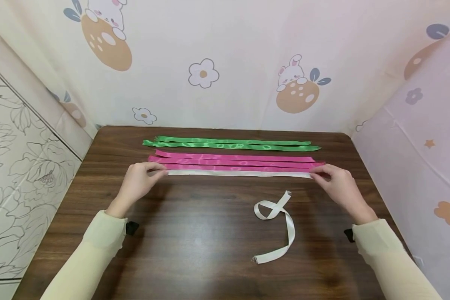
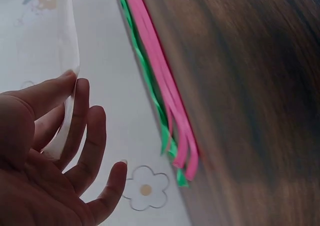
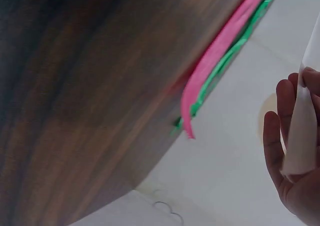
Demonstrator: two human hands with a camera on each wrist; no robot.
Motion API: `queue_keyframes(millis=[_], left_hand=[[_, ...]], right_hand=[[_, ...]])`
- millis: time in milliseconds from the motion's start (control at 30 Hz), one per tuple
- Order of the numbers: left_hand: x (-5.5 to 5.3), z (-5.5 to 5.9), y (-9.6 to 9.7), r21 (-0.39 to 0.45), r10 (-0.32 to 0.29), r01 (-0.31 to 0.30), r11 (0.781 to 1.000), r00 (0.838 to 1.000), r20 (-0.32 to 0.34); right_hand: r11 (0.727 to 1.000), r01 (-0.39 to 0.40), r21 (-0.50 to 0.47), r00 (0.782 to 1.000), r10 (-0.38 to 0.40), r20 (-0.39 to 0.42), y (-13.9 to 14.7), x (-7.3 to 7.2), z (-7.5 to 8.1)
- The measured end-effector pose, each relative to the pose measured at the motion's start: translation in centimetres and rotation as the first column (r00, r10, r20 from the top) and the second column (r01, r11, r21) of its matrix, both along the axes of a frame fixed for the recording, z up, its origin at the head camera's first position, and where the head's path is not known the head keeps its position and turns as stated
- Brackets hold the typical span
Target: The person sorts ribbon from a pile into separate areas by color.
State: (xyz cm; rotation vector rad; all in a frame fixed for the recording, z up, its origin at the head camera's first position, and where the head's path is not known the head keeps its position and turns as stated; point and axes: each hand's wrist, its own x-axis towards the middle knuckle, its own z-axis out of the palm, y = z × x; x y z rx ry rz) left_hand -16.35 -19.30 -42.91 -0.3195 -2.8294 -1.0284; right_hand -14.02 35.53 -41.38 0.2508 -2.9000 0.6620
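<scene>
A white ribbon (image 1: 232,173) is stretched almost straight between both hands, overlapping the front edge of three pink ribbons (image 1: 210,168) in the head view. My left hand (image 1: 136,182) pinches its left end between thumb and forefinger. In the left wrist view the short tail of the white ribbon (image 2: 62,136) hangs against the fingers. At the other end my right hand (image 1: 337,185) pinches it likewise, and the right wrist view shows a tail of white ribbon (image 3: 301,141) lying along the palm. Behind the pink strips lie two green ribbons (image 1: 217,146), roughly parallel.
A second white ribbon (image 1: 291,229) lies loosely looped on the dark wooden table (image 1: 195,237), in front of the stretched one and right of centre. A patterned curtain (image 1: 240,96) hangs behind the table's back edge, and more patterned cloth (image 1: 408,137) lines the right side.
</scene>
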Motion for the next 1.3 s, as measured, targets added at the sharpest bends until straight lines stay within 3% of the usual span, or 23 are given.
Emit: queue_keyframes(millis=[267, 533, 800, 1033, 1300], left_hand=[[-0.7, -1.1, -1.0, -0.035, 0.035, -0.031, 0.999, 0.988, 0.150], [-1.3, -2.6, -1.1, -0.104, 0.075, -0.053, 0.993, 0.972, 0.222], [-1.7, -3.6, -0.6, -0.140, 0.088, -0.057, 0.989, 0.970, 0.225], [-2.0, -3.8, -0.6, -0.173, 0.082, -0.046, 0.984, 0.975, 0.208], [-2.3, -4.2, -1.0, -0.197, 0.106, -0.061, 0.978, 0.968, 0.229]], right_hand=[[0.997, 0.049, 0.053, 0.989, -0.056, 0.140, 0.9, -0.3, -1.9], [0.989, 0.048, 0.137, 0.971, -0.078, 0.225, 1.1, -1.1, -3.4], [0.984, 0.050, 0.174, 0.958, -0.097, 0.270, 1.4, -1.8, -4.0], [0.979, 0.068, 0.190, 0.949, -0.122, 0.289, 1.7, -2.1, -4.6], [0.978, 0.090, 0.191, 0.944, -0.144, 0.297, 2.1, -2.3, -4.4]])
